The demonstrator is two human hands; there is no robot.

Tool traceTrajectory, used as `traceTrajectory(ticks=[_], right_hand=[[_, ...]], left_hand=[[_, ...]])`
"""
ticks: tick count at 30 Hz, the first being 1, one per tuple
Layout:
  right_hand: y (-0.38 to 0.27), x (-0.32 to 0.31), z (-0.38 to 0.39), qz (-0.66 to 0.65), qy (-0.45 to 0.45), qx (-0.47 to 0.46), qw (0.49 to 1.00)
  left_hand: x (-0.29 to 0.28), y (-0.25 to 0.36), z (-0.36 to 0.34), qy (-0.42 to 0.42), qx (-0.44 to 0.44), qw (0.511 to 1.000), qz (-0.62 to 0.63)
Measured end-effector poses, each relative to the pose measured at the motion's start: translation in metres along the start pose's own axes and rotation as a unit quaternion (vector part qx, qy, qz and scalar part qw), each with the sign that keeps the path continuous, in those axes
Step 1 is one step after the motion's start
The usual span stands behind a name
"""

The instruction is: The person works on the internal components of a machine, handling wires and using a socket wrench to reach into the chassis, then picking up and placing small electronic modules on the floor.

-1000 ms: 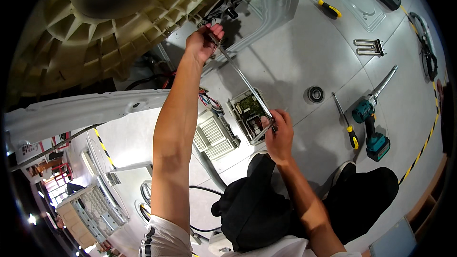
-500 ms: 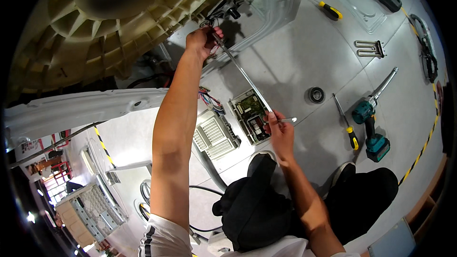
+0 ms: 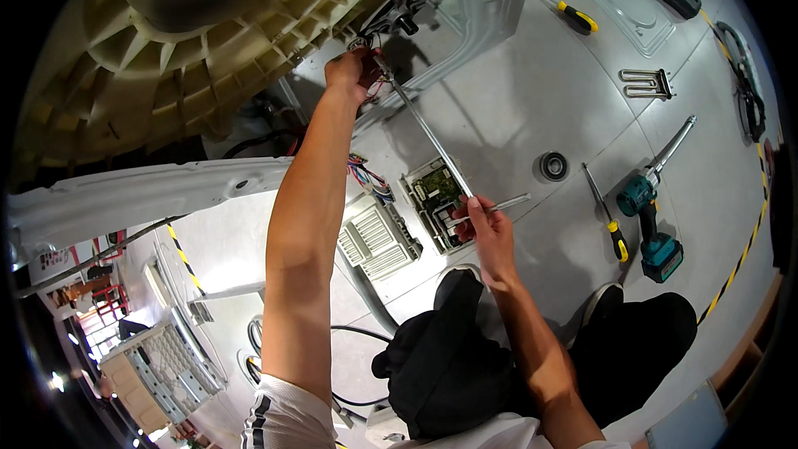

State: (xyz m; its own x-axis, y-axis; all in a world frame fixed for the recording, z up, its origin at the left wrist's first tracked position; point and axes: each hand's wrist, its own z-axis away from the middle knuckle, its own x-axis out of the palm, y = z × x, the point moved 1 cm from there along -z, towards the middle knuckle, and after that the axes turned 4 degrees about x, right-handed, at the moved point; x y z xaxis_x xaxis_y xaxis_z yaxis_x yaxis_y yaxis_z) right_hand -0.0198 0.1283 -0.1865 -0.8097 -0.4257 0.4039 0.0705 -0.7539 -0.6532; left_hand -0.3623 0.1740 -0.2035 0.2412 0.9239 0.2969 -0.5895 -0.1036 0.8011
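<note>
A long metal T-handle wrench slants from the opening of a white metal housing down to my right. My right hand is closed on its lower end, where the crossbar sticks out past the fingers. At the upper end my left hand reaches inside the housing, fingers curled round the tip of the wrench. Whatever the tip meets is hidden by those fingers. Dark wiring and metal parts sit just beyond. A large ribbed cream plastic tub fills the upper left.
Below the wrench lie a green circuit board in a case and a white ribbed cover. Rightward on the tiled floor are a bearing, a yellow-black screwdriver, another screwdriver, a heating element and a teal cordless power tool.
The wrench's crossbar has turned in my right hand, its outer end now higher and further right. My left fingers have shifted slightly round the tip.
</note>
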Motion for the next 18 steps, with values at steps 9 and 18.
traceTrajectory(ticks=[9, 18], right_hand=[[0.001, 0.001, 0.000, -0.002, 0.001, -0.006, 1.000], [-0.014, -0.002, -0.002, -0.027, 0.026, -0.036, 0.999]], left_hand=[[-0.009, 0.005, 0.000, -0.077, -0.031, 0.992, -0.094], [0.022, 0.015, 0.048, -0.089, 0.008, 0.982, -0.167]])
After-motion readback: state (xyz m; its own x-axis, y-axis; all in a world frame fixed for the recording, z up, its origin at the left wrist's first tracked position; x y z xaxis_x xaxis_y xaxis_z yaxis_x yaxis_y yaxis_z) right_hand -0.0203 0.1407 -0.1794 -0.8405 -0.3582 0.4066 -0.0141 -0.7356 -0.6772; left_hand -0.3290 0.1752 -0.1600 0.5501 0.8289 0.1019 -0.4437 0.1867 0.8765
